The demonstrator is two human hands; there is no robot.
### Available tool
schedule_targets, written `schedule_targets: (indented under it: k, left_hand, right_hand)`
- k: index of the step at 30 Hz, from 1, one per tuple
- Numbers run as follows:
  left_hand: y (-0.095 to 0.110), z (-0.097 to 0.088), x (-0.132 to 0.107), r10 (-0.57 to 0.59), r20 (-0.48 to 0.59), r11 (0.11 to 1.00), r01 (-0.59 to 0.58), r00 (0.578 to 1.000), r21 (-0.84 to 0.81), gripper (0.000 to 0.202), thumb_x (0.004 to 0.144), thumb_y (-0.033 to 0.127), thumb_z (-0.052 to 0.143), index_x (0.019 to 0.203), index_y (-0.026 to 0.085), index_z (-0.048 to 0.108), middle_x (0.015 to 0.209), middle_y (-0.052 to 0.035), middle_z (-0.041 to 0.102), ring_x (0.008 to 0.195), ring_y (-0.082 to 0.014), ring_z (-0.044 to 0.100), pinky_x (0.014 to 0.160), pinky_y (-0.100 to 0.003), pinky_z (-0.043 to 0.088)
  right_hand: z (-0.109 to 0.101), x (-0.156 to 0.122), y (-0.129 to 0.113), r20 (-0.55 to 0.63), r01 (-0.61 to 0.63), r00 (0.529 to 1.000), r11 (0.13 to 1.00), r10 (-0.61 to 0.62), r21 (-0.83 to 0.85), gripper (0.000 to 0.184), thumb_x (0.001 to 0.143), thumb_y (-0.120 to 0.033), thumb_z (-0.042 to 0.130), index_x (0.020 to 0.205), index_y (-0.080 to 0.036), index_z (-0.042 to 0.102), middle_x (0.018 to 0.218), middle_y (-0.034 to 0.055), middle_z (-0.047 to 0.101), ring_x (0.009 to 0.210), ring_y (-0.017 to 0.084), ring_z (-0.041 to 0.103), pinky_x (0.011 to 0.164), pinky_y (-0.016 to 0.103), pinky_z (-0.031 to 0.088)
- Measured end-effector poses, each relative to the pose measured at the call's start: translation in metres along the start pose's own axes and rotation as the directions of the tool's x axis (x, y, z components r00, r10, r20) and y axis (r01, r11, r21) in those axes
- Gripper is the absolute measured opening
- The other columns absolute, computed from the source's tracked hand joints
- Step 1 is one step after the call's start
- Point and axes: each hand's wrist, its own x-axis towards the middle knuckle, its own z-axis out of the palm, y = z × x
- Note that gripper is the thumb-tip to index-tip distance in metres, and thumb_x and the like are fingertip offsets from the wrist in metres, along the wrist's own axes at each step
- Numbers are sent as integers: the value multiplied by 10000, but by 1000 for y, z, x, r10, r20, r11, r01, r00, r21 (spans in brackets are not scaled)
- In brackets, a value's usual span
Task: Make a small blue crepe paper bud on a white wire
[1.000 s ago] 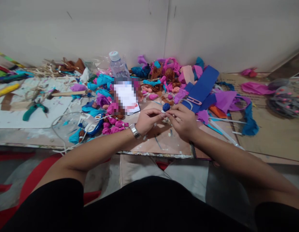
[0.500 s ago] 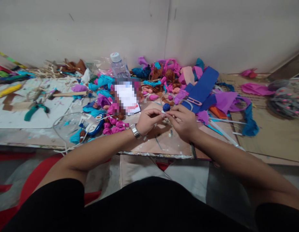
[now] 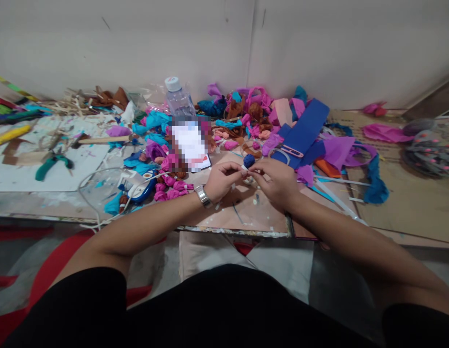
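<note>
My left hand (image 3: pixel 223 181) and my right hand (image 3: pixel 274 182) meet over the front of the table, fingertips pinched together. Between them stands a small dark blue crepe-paper ball (image 3: pixel 249 160), like a paper flower bud, with a bit of white at its base. Both hands are closed on that base; the fingers hide most of it. A strip of blue crepe paper (image 3: pixel 307 130) lies beyond my right hand, with a pink-handled cutter (image 3: pixel 291 151) across its lower part. Pink crepe-paper buds (image 3: pixel 173 188) lie to the left of my left hand.
A phone (image 3: pixel 191 145) leans near a water bottle (image 3: pixel 179 99). Left are a blue-and-white glue-gun-like tool (image 3: pixel 142 186) with a looping cord, a hammer (image 3: pixel 104 139) and green-handled pliers (image 3: pixel 46 166). Purple crepe paper (image 3: pixel 338 152) lies right. The table's front edge (image 3: pixel 239 233) is close to me.
The fingers of my right hand have shifted slightly around the base of the blue bud. My left hand and the things on the table stay nearly as they were.
</note>
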Motion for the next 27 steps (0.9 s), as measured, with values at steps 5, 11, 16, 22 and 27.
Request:
schedule_targets:
  k: [5, 11, 16, 22, 27]
  left_hand:
    - [2, 1, 0, -17, 3, 999, 17, 1000, 28, 290, 711, 414, 907, 742, 154, 781, 771, -58, 778, 714, -158, 691, 727, -294, 592]
    - [3, 3, -2, -9, -16, 1000, 9, 1000, 3, 267, 692, 385, 916, 723, 162, 772, 757, -45, 775, 696, -153, 691, 712, -289, 593]
    - [2, 3, -2, 1, -22, 1000, -1, 1000, -3, 273, 694, 389, 923, 727, 161, 776, 733, -35, 760, 685, -147, 682, 700, -283, 593]
    - [2, 3, -2, -14, -11, 1000, 14, 1000, -6, 346, 680, 458, 944, 735, 159, 778, 757, -59, 780, 705, -168, 705, 718, -309, 606]
    - [2, 3, -1, -11, -3, 1000, 11, 1000, 2, 375, 674, 484, 949, 747, 158, 778, 778, -65, 788, 717, -170, 710, 732, -315, 612]
  right_hand:
    - [-2, -1, 1, 19, -8, 1000, 998, 9, -57, 55, 1006, -234, 680, 967, -233, 719, 886, 37, 771, 838, 212, 701, 790, 342, 487]
    - [3, -2, 0, -6, -109, 994, 992, 110, 68, 59, 957, -182, 672, 933, -236, 676, 887, 22, 745, 780, 188, 661, 751, 316, 494]
    - [6, -3, -1, -52, -149, 987, 983, 155, 108, 101, 940, -208, 708, 1030, -239, 674, 946, 19, 756, 746, 175, 657, 750, 322, 512]
    - [4, -2, -2, -89, -137, 986, 988, 143, 69, 150, 936, -200, 683, 1080, -235, 666, 998, 37, 754, 768, 182, 658, 776, 336, 526]
    - [1, 1, -4, -60, -111, 991, 991, 116, 81, 56, 952, -176, 644, 968, -226, 660, 984, 61, 708, 817, 199, 646, 774, 343, 517]
